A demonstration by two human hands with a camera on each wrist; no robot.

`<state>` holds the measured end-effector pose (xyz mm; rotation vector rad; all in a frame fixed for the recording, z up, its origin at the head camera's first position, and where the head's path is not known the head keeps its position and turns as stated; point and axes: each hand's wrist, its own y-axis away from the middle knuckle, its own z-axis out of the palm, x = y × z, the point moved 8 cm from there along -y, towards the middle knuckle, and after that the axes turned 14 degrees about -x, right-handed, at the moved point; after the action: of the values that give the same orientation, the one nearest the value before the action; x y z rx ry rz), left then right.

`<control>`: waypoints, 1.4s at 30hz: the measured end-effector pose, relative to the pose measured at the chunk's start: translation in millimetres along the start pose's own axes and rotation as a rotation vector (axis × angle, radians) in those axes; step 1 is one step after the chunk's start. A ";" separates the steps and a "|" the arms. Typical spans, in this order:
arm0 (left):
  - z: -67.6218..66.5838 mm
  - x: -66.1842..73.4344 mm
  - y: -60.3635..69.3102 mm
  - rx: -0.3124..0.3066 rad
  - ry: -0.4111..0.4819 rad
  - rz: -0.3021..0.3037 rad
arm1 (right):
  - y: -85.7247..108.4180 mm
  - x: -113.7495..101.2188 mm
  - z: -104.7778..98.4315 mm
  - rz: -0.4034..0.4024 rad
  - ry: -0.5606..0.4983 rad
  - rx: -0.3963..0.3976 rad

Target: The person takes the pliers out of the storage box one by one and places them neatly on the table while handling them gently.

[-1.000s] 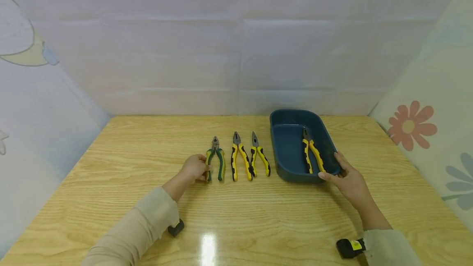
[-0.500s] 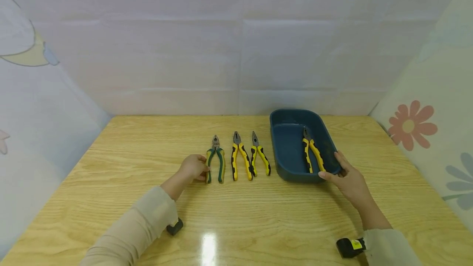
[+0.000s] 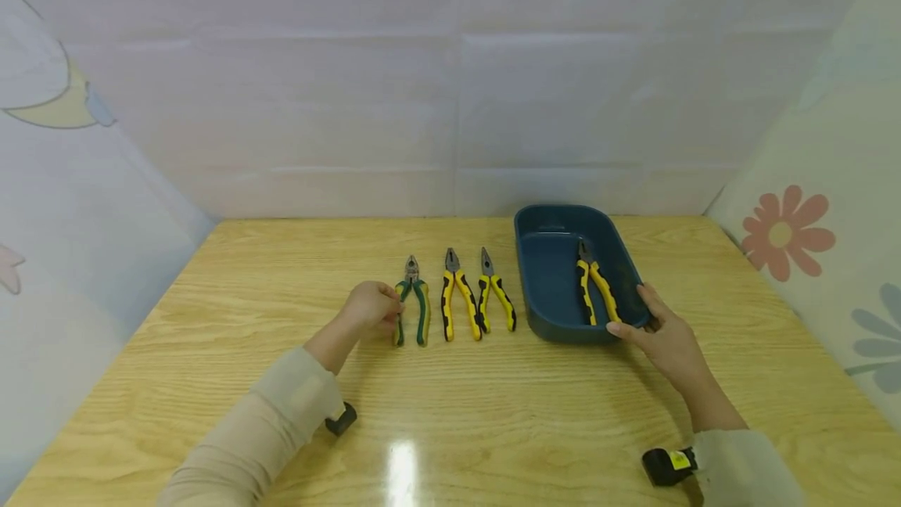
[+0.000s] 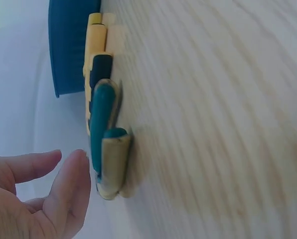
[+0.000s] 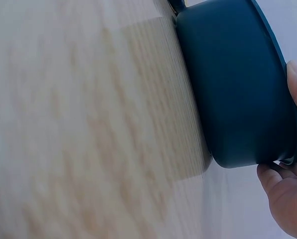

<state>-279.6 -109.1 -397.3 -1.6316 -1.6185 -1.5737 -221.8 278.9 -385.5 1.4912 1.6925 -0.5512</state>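
Note:
Green-handled pliers [image 3: 423, 311] lie on the table with their handles spread. Beside their left handle is my left hand [image 3: 367, 307]. In the left wrist view that hand [image 4: 64, 199] has its thumb and fingers loosely bent and a little apart, with nothing between them, just off the green-and-cream handle [image 4: 115, 162]. My right hand [image 3: 669, 346] grips the near right corner of a dark blue plastic basin [image 3: 563, 331], thumb on the rim and fingers beneath it, as the right wrist view of the basin [image 5: 233, 84] also shows. Yellow-and-black pliers [image 3: 604, 294] lie inside the basin.
Yellow-and-black combination pliers [image 3: 448, 303] and yellow-and-black long-nose pliers [image 3: 501, 300] lie side by side between the green pliers and the basin, their handles nearly touching. A pale wall sheet [image 3: 352, 131] rises behind the wooden table [image 3: 493, 405].
My left hand has risen slightly and its fingers have come away from the green pliers' left handle. My right hand keeps its hold on the basin. The head view has tilted slightly.

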 end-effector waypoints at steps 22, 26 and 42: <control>33.9 27.0 2.5 -0.065 0.039 0.065 | -2.1 -0.3 -0.7 0.011 0.005 -0.001; 42.5 33.8 3.5 -0.098 0.080 0.088 | -2.2 -1.2 -2.0 0.016 0.013 0.003; 84.0 66.7 4.6 -0.245 0.159 0.201 | -2.0 2.5 -0.4 0.013 0.012 -0.001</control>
<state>-257.0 -9.0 -365.8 -1.6791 -1.1810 -1.7975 -223.8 280.3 -387.5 1.5070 1.6911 -0.5352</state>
